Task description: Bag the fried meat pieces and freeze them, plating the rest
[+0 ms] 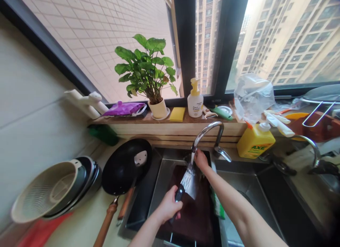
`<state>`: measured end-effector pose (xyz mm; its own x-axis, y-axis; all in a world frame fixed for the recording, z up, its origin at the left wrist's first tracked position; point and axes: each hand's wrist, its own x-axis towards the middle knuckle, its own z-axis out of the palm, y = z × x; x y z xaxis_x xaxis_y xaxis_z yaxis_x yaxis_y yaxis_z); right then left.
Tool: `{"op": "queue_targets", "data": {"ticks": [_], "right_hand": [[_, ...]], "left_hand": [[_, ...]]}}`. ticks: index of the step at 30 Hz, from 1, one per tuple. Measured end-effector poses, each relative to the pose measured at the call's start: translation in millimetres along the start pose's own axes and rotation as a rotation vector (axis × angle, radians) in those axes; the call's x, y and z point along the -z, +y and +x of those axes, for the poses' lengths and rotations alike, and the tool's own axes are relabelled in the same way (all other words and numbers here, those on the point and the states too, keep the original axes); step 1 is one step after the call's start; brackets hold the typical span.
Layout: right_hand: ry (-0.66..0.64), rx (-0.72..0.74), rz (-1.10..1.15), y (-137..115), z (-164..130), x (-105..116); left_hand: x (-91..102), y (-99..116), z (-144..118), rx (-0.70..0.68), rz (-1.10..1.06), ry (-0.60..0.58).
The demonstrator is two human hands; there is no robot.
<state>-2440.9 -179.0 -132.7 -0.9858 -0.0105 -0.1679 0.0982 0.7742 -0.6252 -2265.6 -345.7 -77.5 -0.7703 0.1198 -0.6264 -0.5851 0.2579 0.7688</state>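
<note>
From the head camera, the left hand [170,206] grips a knife's [189,181] black handle, blade angled to twelve o'clock under the faucet [205,132] stream for rinsing. The right hand [201,159], fingers pressed together, rubs the blade's tip over the sink [247,183].

Bright daylight floods through the window [265,38], glare top right, edges bowed by fisheye distortion.

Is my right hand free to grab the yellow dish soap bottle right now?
Probably not right away: the right hand is up at the faucet over the knife. The yellow dish soap bottle stands beside it, nothing between.
</note>
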Motion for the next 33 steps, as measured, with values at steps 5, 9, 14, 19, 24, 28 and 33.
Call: {"op": "queue_targets", "data": {"ticks": [5, 9, 14, 19, 24, 28, 33], "right_hand": [[-0.053, 0.078, 0.016, -9.8, -41.5, -12.9], [-0.079, 0.128, 0.074, -11.9, -74.6, -33.9], [0.018, -0.071, 0.067, 17.3, -41.4, -4.2], [0.102, -0.067, 0.063, 22.4, -34.8, 34.5], [-0.145, 0.170, 0.009, -20.0, -86.8, -6.7], [-0.301, 0.185, -0.116, -32.9, -91.2, -39.7], [-0.402, 0.186, -0.231, -43.3, -58.3, -48.5]], "left_hand": [[-9.1, 12.5, 19.1, 0.105, -0.162, 0.064], [-15.1, 14.7, 32.6, 0.076, -0.201, 0.121], [0.5, -11.0, 17.4, -0.052, 0.204, 0.161], [15.1, -16.3, 3.6, -0.182, 1.059, 0.261], [2.6, 2.0, 5.6, -0.157, 1.287, 0.292], [5.3, 0.3, 0.5, -0.209, 1.342, 0.314], [18.2, -19.0, -12.4, -0.162, 1.402, 0.348]]}}
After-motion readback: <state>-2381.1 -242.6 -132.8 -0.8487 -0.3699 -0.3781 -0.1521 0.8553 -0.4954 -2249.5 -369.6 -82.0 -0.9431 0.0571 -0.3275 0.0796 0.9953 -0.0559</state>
